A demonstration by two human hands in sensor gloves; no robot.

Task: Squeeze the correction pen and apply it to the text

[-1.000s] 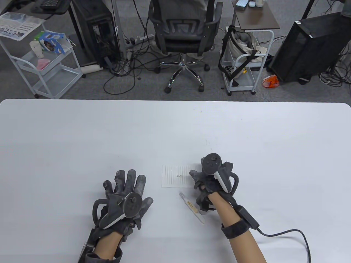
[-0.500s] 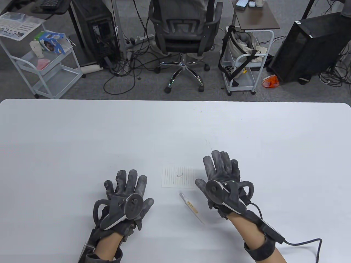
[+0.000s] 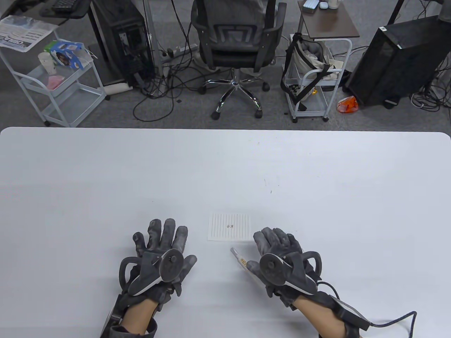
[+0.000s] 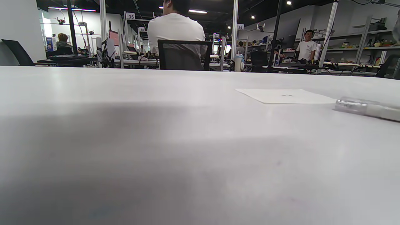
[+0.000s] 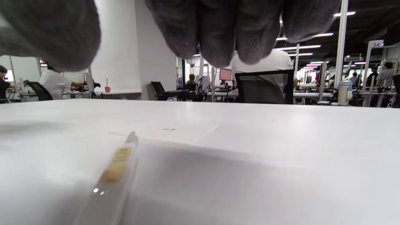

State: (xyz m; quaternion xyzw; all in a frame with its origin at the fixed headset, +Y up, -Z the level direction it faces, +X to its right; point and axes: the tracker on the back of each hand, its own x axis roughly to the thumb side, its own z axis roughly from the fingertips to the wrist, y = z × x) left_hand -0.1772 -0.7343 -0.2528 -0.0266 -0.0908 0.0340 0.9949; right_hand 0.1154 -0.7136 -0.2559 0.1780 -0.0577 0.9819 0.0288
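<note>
A small lined paper (image 3: 229, 227) with a short handwritten mark (image 3: 230, 225) lies on the white table (image 3: 225, 165). The correction pen (image 3: 238, 257), clear with a tan label, lies slanted just below the paper's right part. My right hand (image 3: 261, 251) hovers over the pen's lower half with its fingers spread and does not grip it. In the right wrist view the fingertips (image 5: 218, 34) hang above the pen (image 5: 117, 170) and the paper (image 5: 178, 131). My left hand (image 3: 175, 243) rests flat and empty left of the paper. The left wrist view shows the paper (image 4: 286, 96) and the pen (image 4: 368, 107).
The right glove's cable (image 3: 398, 320) trails on the table at the bottom right. Beyond the table's far edge stand an office chair (image 3: 234, 38), two wire carts (image 3: 60, 81) (image 3: 313, 74) and computer towers (image 3: 398, 60).
My right hand left the paper's right edge, opened flat beside it, then drew back toward me and now covers the pen's lower half. The left hand, pen and paper stayed still.
</note>
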